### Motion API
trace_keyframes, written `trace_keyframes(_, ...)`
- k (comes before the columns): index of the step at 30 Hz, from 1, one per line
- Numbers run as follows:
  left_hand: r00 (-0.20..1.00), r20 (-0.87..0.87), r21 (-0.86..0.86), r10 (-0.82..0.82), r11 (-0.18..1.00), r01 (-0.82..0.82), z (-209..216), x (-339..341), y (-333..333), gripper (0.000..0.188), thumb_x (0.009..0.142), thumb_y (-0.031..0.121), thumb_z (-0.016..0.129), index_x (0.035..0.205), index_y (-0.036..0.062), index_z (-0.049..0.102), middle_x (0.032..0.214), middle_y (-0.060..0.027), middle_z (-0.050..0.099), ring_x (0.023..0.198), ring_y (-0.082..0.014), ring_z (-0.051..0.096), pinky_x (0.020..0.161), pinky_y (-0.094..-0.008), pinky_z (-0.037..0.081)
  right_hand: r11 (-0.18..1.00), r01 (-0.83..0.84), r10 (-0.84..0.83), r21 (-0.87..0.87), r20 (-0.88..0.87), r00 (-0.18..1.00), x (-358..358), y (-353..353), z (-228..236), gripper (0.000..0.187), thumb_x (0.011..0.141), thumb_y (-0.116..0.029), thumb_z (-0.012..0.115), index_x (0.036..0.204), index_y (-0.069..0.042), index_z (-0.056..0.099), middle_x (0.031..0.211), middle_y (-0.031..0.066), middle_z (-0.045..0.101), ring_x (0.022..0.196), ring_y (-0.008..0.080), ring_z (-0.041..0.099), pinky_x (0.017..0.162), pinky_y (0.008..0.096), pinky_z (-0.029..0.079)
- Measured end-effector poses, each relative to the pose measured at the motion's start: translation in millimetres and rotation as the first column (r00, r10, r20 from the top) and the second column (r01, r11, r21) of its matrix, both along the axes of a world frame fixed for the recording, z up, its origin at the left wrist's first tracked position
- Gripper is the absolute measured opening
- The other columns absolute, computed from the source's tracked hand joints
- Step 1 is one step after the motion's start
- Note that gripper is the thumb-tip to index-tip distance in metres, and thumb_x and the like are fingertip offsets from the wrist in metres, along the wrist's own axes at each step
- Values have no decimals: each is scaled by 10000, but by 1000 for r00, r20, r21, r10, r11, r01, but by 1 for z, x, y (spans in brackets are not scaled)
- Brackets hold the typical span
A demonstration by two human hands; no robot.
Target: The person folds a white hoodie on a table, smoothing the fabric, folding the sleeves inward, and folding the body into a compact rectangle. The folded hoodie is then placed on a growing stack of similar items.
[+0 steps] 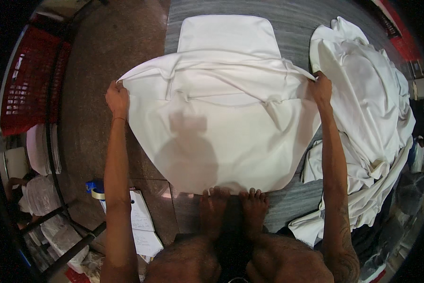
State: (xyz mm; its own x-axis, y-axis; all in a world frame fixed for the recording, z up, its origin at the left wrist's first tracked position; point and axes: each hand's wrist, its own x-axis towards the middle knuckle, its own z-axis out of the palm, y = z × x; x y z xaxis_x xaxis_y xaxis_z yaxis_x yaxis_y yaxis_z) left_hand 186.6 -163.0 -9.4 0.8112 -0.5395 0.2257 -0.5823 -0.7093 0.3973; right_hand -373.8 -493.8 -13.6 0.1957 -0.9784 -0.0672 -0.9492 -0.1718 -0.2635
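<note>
A white cloth is spread wide in front of my feet, with loose folds across its upper part. My left hand pinches its far left corner, and my right hand grips the far right corner, so the far edge is drawn out between them. Beyond this edge lies a smooth, flat white cloth piece with rounded corners; its near part is hidden under the spread cloth. The near edge of the spread cloth reaches my toes.
A heap of crumpled white cloth lies on the right, close to my right arm. Beside my left forearm are written papers and a tape roll. Farther left stand a red plastic basket and a black metal frame.
</note>
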Motion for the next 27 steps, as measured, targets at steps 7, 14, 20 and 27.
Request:
trace_keyframes(7, 997, 62, 45, 51, 998, -54, 10, -4, 5, 361, 920, 287, 605, 1112, -11, 674, 1015, -258, 686, 964, -434, 658, 837, -476, 517, 997, 66, -67, -28, -61, 996, -1, 7, 9, 310, 787, -237, 665, 1078, -137, 704, 1029, 191, 699, 997, 372, 662, 870, 475, 523)
trace_keyframes(14, 1000, -4, -79, 30, 996, -30, 18, -9, 8, 346, 875, 242, 695, 1113, -7, 672, 991, -230, 698, 946, -339, 684, 852, -413, 523, 992, 118, -120, -36, -61, 991, 0, 15, 14, 296, 770, -173, 668, 1062, -134, 697, 1045, 162, 694, 1008, 347, 656, 871, 456, 518)
trace_keyframes(20, 899, -199, -176, -390, 917, 359, 9, -24, 42, 466, 872, 155, 687, 1312, 63, 562, 1327, -156, 572, 1230, -339, 538, 1041, -411, 429, 948, -141, 211, -285, 233, 949, -1, 75, 12, 297, 813, -117, 648, 1107, -78, 634, 1042, 142, 649, 982, 318, 631, 893, 434, 491)
trace_keyframes(27, 868, -88, 580, -488, 684, 443, -12, -73, 40, 588, 995, 399, 440, 1509, 142, 319, 1546, -130, 334, 1455, -341, 244, 1148, -644, 77, 843, -489, 474, -225, -121, 872, -32, 120, -28, 477, 969, -315, 508, 1388, -88, 480, 1398, 229, 475, 1313, 421, 416, 1114, 496, 294)
